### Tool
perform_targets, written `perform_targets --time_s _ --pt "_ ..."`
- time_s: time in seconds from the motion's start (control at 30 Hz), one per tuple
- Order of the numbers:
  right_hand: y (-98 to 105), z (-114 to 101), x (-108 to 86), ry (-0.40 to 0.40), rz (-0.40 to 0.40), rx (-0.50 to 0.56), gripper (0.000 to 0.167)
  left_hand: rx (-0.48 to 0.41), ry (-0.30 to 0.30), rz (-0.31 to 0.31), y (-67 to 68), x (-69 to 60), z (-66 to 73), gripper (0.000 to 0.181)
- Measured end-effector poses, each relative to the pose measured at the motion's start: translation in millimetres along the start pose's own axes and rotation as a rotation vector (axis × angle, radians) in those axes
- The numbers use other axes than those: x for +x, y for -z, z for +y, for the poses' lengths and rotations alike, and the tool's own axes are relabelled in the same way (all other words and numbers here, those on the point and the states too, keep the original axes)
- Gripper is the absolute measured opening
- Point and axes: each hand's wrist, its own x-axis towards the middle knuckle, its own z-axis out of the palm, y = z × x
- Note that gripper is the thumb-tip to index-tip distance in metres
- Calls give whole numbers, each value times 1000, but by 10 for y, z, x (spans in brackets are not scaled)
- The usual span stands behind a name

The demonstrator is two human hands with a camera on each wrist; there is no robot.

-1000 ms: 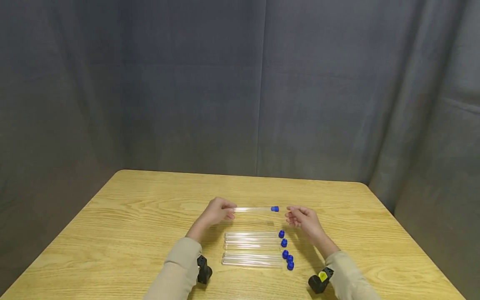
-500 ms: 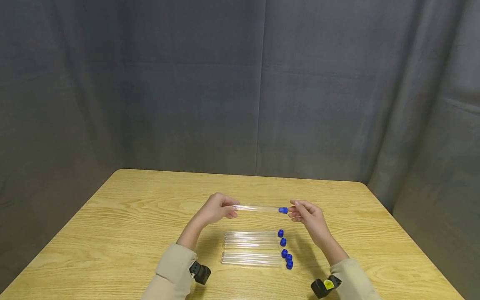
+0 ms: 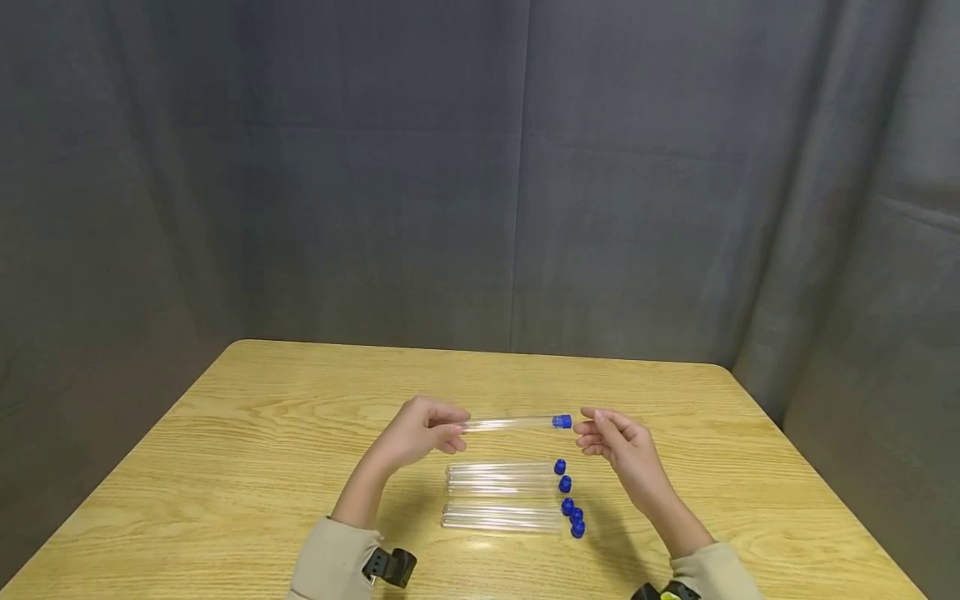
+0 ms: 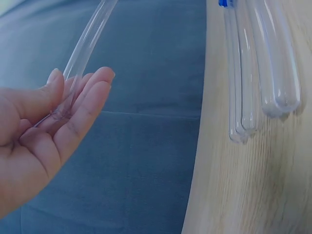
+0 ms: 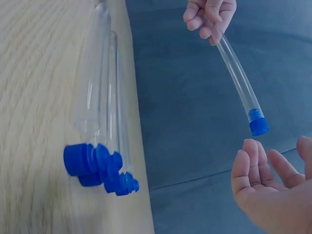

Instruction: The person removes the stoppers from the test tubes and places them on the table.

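Note:
My left hand point(image 3: 423, 429) pinches the rounded end of a clear test tube point(image 3: 506, 423) between thumb and fingers, holding it level above the table. A blue cap point(image 3: 562, 422) sits in the tube's other end, pointing right. Just beyond that cap is my right hand point(image 3: 618, 446), its fingers loosely bent and nothing between them. In the right wrist view a small gap shows between the blue cap point(image 5: 259, 126) and the right fingertips point(image 5: 249, 144). The left wrist view shows the held tube's closed end point(image 4: 63, 112) lying against the left fingers.
Several clear tubes point(image 3: 501, 518) lie side by side on the wooden table point(image 3: 225, 467), nearer than the hands. Several loose blue caps point(image 3: 566, 484) stand along their right ends. A grey curtain point(image 3: 375, 208) hangs behind the table.
The capped tube shifted right to the right fingertips, then came slightly back left with my left hand. My right hand drew a little nearer to me. The tubes and caps on the table stayed put.

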Motion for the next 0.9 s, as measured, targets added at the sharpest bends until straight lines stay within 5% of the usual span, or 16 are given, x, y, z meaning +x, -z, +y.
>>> perform_targets --time_s 0.5,0.9 --pt "-112 -67 -90 56 -21 -50 17 -58 -30 -54 -6 -102 143 28" --pt "-114 -88 -112 139 -139 6 23 -47 -43 -92 5 -89 186 28"
